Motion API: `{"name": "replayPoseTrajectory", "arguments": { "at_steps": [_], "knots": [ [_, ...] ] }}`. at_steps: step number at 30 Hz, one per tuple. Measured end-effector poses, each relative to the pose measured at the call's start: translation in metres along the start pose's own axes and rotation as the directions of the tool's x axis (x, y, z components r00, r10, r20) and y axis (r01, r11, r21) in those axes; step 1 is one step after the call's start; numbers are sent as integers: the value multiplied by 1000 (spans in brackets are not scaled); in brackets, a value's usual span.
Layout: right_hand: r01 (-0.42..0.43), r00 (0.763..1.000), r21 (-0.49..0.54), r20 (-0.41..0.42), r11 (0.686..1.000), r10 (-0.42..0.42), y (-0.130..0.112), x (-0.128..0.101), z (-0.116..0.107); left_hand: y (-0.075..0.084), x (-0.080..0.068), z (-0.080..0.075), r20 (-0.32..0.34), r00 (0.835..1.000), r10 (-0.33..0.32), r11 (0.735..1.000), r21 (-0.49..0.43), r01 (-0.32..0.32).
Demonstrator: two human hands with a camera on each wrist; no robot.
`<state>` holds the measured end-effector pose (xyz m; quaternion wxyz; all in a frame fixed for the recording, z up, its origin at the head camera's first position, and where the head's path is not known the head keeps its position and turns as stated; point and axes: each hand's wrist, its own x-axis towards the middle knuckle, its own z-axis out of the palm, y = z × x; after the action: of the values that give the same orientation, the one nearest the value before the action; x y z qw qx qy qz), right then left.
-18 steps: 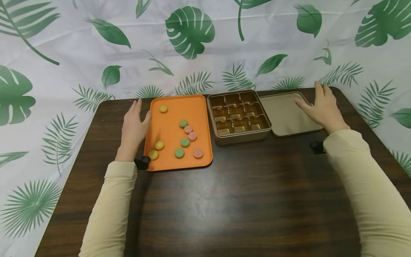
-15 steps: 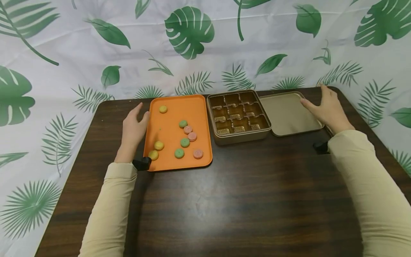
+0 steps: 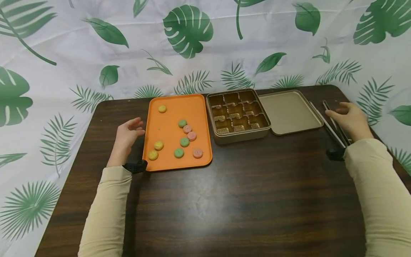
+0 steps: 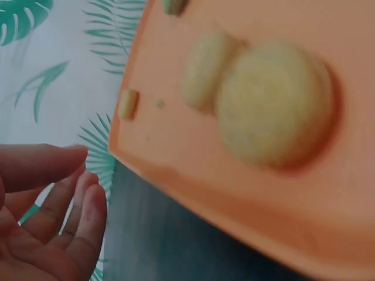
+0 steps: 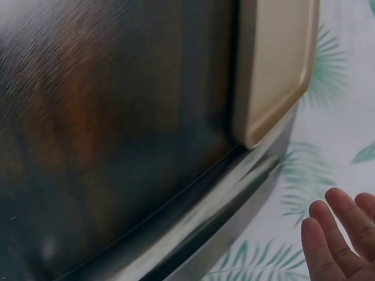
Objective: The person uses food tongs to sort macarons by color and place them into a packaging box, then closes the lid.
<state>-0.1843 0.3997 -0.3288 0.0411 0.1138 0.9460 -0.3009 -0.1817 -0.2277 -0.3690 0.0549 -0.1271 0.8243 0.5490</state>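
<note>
My left hand [image 3: 126, 137] hovers just off the left edge of an orange tray [image 3: 173, 114], fingers loosely bent around nothing. On that tray lie several macarons: yellow ones [image 3: 158, 145], green ones [image 3: 178, 153] and pink ones [image 3: 197, 153]. Two yellow macarons [image 4: 275, 105] loom large in the left wrist view. At the right, my right hand [image 3: 353, 121] is over a pair of metal tongs [image 3: 327, 125], whose near end it and the sleeve partly cover. The right wrist view has the fingers [image 5: 331, 246] relaxed and apart from the tongs [image 5: 205, 216], holding nothing.
A gold tin box [image 3: 244, 138] with a sectioned brown insert [image 3: 235, 111] stands right of the tray. Its flat gold lid [image 3: 290, 112] lies between box and tongs. The dark wooden table [image 3: 224, 200] ends at a leaf-print cloth [image 3: 224, 43] behind.
My right hand has moved right and toward me, off the lid's far corner to the tongs, now uncovered. My left hand has drawn back slightly from the tray, its fingers bending more.
</note>
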Motion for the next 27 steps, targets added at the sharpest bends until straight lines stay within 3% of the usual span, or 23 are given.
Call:
{"name": "replayPoseTrajectory", "arguments": {
  "at_steps": [11,16,27],
  "knots": [
    [-37,999,-67,-35,997,35,34,-2,8,-14,6,-1,55,998,-15,999,40,13],
    [-99,994,-117,-48,988,94,44,-3,11,-16,8,0,83,996,-22,998,59,17],
    [-180,983,-192,11,965,185,58,1,15,-18,12,4,85,995,-48,997,68,42]
  ]
}}
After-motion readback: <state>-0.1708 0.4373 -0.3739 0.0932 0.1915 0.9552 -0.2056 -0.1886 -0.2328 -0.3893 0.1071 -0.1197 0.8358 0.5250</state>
